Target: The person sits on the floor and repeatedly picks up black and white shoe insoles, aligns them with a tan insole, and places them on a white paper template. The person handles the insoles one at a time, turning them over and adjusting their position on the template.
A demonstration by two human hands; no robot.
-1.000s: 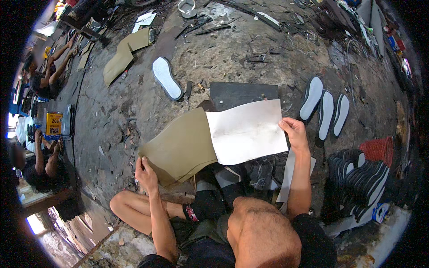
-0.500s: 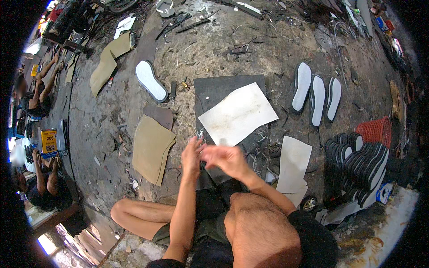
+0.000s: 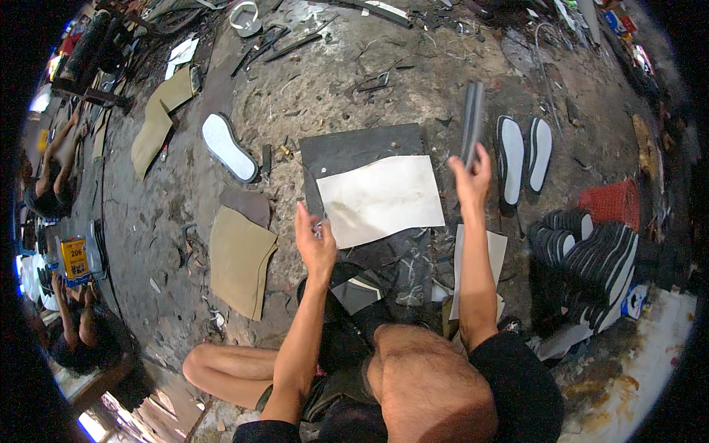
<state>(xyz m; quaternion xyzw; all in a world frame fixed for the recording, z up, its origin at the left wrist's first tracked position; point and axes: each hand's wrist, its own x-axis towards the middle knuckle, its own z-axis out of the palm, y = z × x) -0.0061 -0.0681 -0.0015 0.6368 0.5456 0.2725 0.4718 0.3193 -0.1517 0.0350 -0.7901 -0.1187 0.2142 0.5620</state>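
"Both hands have parted since the last frame, one of three soles at the right has left the floor, and the white sheet lies squarer on the dark board. Where's that sole?"

"Up in the right hand, pinched by its near end between thumb and fingers. It's blurred and turned nearly edge-on, so I read the dark sole by its shape."

"What about the left hand?"

"Thumb and fingers stand apart with nothing I can make out between them, just by the sheet's lower left corner. Whether a finger touches the sheet, I can't tell."

"What worries you?"

"Mostly that end grip. With the long part sticking out, I'd expect the sole to twist or tip if the pinch slackens during a quick swing."

"And the sheet?"

"Nothing visibly pins it down. Its right end sticks out past the board, so a sleeve or a dragged sole could skew it, and the wavy edges would make that hard to spot."

"Anything nearby?"

"Near sole and far sole lie close to that hand; a careless elbow might knock them. Grit on the floor could also stick to anything dropped."
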